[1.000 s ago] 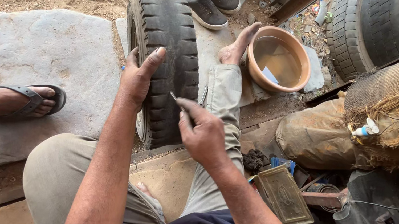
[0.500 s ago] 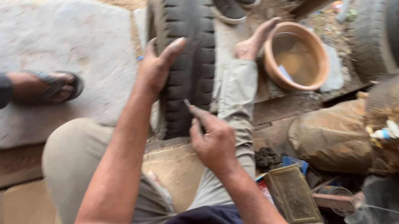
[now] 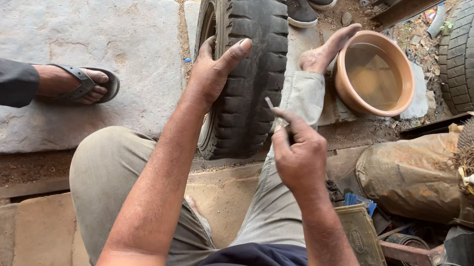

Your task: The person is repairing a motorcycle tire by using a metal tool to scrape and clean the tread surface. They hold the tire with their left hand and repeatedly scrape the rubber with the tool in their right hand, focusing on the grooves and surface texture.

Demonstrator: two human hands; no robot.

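from the head view we see the tire [image 3: 243,57] standing upright on its tread between our knees, at the edge of a grey stone slab [image 3: 71,47]. our left hand [image 3: 211,74] lies flat on its tread and sidewall, fingers released and spread. our right hand [image 3: 298,150] is clenched round a thin metal tool [image 3: 270,103], its tip just beside the tread. left of the tire the slab lies open up to another person's sandalled foot [image 3: 75,83]. right of it our bare foot [image 3: 328,49] touches a clay bowl [image 3: 375,73] of murky water; cluttered scrap crowds that side.
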